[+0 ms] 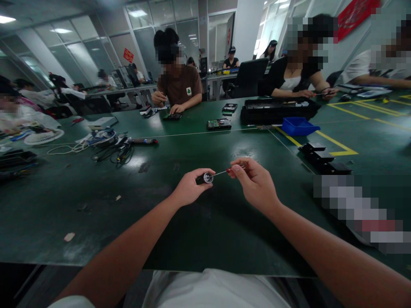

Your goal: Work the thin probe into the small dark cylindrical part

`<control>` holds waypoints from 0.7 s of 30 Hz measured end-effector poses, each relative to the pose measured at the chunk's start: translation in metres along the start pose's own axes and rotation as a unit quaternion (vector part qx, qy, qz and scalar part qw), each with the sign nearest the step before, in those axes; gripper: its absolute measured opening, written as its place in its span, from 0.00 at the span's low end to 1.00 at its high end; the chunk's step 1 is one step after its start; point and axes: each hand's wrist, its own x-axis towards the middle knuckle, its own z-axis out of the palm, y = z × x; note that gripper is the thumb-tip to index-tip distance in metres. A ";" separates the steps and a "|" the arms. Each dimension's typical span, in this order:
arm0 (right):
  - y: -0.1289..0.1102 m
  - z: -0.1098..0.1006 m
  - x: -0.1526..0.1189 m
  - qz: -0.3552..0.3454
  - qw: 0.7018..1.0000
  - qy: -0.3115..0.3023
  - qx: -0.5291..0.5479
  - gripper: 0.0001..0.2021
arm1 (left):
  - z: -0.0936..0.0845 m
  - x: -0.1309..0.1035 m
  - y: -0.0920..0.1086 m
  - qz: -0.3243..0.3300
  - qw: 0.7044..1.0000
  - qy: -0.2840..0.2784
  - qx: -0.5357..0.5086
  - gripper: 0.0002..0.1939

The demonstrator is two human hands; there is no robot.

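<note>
My left hand [189, 188] is wrapped round a short black cylinder [207, 178] whose round, pale-rimmed end faces me; its exact kind does not show. In my right hand [257, 182] is a screwdriver [228, 170] with a reddish see-through handle, pinched between thumb and fingers. The thin metal shaft points left, and its tip meets the open end of the cylinder. Both hands are held above the green table [180, 239], close to its front edge. My fingers hide most of the cylinder's body and part of the handle.
Tangled cables [118, 147] lie at the left. Hard drives [218, 124], a long black housing [279, 112], a blue bin [300, 126] and black brackets [324, 159] stand farther back. A person in brown [180, 85] works opposite; another person [298, 77] sits at the right.
</note>
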 end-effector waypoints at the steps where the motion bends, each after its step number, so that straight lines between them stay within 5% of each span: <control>1: -0.001 0.000 0.000 -0.002 1.000 0.002 -0.007 0.11 | 0.000 0.000 -0.002 0.003 1.000 -0.002 -0.003 0.19; 8: -0.007 -0.005 0.001 -0.044 0.986 0.035 -0.157 0.12 | 0.001 0.000 -0.001 -0.010 1.000 0.015 0.012 0.20; 14: -0.008 -0.008 0.000 -0.117 0.980 -0.052 -0.152 0.07 | -0.001 -0.002 0.002 0.017 0.997 0.032 0.069 0.21; 21: -0.009 -0.005 0.003 -0.048 0.979 -0.034 -0.194 0.14 | 0.000 -0.003 0.001 0.039 0.995 0.024 0.093 0.20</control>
